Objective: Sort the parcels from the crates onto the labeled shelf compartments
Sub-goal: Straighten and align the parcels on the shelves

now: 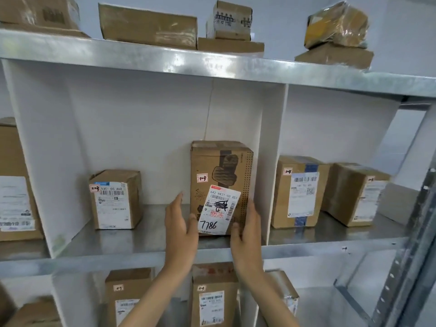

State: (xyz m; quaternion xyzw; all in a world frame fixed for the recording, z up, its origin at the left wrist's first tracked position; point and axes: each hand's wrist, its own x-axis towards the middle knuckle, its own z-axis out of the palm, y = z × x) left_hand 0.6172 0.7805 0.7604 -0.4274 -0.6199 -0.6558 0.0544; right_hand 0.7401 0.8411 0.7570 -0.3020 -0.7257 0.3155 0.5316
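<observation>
Box [220, 166] centre frame, upright on shelf [146, 239]: stiff taped cardboard, likely light, tall so tippy. Take low, both sides. Left hand [181, 224] spread wide just beside it; right hand [246, 228] flat against right edge, fingers straight.

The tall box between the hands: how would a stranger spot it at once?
On the metal shelf, find the middle row's centre compartment. The tall box stands by its right wall, higher than the small box to its left, and alone has 7786 handwritten on its label.
</observation>
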